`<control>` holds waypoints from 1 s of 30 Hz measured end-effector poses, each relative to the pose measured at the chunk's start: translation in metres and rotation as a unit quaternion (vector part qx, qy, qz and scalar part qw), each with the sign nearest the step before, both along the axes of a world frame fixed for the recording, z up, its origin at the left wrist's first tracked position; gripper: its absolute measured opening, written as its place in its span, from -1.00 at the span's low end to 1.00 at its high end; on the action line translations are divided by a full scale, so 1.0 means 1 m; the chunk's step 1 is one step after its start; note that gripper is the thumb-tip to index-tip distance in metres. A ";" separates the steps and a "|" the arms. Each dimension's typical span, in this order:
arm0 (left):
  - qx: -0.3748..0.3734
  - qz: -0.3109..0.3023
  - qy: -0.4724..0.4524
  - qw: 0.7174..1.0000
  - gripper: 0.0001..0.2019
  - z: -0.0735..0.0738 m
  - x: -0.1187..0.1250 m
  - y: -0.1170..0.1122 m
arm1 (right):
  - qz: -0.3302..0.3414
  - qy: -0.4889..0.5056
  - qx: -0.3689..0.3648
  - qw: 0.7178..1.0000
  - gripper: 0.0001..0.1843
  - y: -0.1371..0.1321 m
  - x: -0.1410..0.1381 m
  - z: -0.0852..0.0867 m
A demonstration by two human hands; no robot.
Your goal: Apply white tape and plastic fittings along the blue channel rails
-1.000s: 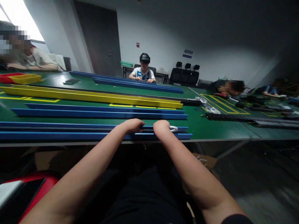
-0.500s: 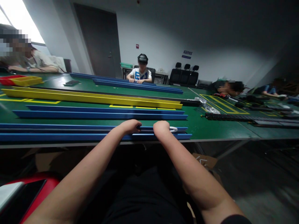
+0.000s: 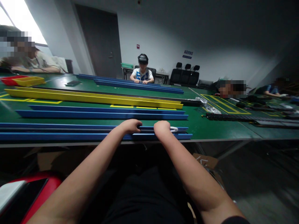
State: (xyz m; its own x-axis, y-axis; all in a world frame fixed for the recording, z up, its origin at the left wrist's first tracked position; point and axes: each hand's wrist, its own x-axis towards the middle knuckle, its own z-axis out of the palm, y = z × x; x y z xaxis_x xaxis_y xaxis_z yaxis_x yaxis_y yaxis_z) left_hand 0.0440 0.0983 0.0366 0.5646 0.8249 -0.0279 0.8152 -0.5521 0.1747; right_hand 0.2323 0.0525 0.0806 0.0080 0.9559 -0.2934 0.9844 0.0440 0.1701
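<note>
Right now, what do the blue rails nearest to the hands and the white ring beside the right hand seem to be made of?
Blue rails: rigid plastic or painted metal, perhaps satin; straight edges and even colour fit both. White ring: possibly plastic or rolled tape; pale and smooth-looking, but too small to tell.

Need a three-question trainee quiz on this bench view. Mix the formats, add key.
1. Short answer: Which of the two bare hands in front of the camera is nearer the white ring?
2. True or false: The yellow rail lies farther from the camera than the near blue rails.
3. Multiple choice: What is the main colour of the tabletop?
a) grey
b) green
c) white

Key:
1. The right hand; the ring shows just beside it.
2. True.
3. b) green.
</note>
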 end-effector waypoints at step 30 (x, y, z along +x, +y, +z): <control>0.038 -0.064 -0.037 0.997 -0.73 -0.014 -0.004 0.013 | 0.012 0.003 0.025 1.000 -0.65 -0.006 0.007 0.006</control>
State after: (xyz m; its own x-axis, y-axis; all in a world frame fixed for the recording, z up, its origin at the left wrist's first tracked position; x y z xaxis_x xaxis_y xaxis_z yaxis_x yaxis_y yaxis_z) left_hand 0.0399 0.1108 0.0229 0.6640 0.7437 0.0780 0.7234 -0.6652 0.1848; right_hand 0.2390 0.0467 0.0862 -0.0160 0.9694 -0.2448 0.9841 0.0586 0.1676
